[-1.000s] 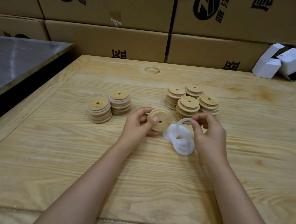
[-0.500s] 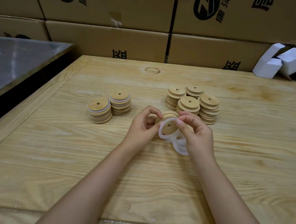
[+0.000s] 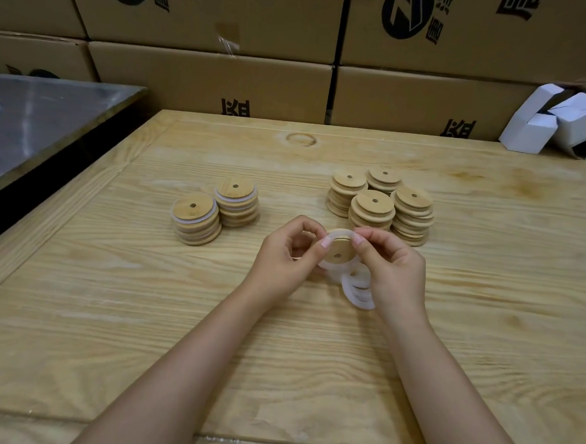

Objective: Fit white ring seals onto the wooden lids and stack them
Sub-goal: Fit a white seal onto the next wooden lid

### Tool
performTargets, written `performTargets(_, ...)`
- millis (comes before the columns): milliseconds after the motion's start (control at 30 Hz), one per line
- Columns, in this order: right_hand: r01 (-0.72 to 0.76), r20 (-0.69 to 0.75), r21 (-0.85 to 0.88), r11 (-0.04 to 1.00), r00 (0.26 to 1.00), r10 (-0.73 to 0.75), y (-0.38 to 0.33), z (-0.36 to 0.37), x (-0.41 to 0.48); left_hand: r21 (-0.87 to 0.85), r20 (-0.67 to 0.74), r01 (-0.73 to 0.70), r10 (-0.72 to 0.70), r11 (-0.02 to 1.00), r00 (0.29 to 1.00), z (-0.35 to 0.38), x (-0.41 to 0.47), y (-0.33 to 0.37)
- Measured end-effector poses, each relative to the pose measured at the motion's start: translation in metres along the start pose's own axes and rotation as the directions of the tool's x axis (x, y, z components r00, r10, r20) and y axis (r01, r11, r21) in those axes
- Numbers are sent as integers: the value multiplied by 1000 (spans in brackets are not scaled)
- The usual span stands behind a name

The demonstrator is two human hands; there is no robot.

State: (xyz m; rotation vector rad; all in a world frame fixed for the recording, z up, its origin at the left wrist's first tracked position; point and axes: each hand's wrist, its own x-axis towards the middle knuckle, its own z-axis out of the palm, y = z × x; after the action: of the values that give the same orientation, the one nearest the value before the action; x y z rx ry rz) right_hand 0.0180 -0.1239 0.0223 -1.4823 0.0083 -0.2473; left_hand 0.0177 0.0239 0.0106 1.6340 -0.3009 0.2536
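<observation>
My left hand (image 3: 284, 255) and my right hand (image 3: 393, 267) together hold one wooden lid (image 3: 339, 252) tilted towards me above the table. A white ring seal (image 3: 332, 236) lies round the lid's rim, pinched at the top by both thumbs and forefingers. Under my right hand a small heap of loose white ring seals (image 3: 357, 291) lies on the table, partly hidden. Two stacks of lids with white seals (image 3: 213, 213) stand to the left. Several stacks of bare wooden lids (image 3: 380, 205) stand just behind my hands.
The work surface is a light wooden table (image 3: 141, 315). Cardboard boxes (image 3: 211, 76) form a wall at the back. White folded cartons (image 3: 565, 121) lie at the back right. A metal table (image 3: 33, 120) stands to the left across a dark gap.
My right hand carried a white ring from the heap over to the lid in my left hand. The ring now sits round the lid's rim, and both hands have closed in on it.
</observation>
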Motion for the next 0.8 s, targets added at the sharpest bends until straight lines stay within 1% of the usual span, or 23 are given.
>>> performTargets(400, 56, 2, -61, 997, 998, -56, 3, 0, 3, 8, -70, 55, -54, 998, 996, 0, 0, -3)
performTargets(567, 22, -8, -44, 999, 1000, -22, 4, 0, 3, 29, -94, 85, -81, 996, 992, -1, 0, -3)
performTargets(800, -21, -3, -12, 1000, 1000, 21, 6, -1, 4, 41, -88, 92, -88, 995, 992, -2, 1, -4)
